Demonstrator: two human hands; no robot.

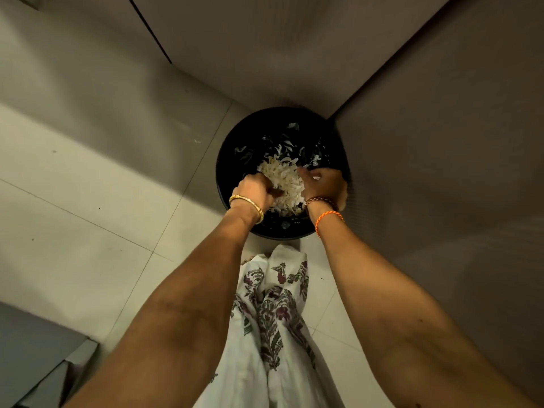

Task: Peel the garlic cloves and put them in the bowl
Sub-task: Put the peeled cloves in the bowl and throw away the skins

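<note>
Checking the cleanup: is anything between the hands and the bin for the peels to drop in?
Nothing visible. Both the left hand and right hand are over the open black bin, with the peels directly above its liner.

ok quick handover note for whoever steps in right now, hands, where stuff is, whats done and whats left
Left hand: over the black bin, fingers curled into the pale garlic peels.
Right hand: over the bin too, beside the peels; its grip cannot be told.
Peels are heaped in the bin, which stands on the tiled floor in a corner.
Done: peels are at the bin.
Left: cloves and bowl are out of view, so check them.
</note>
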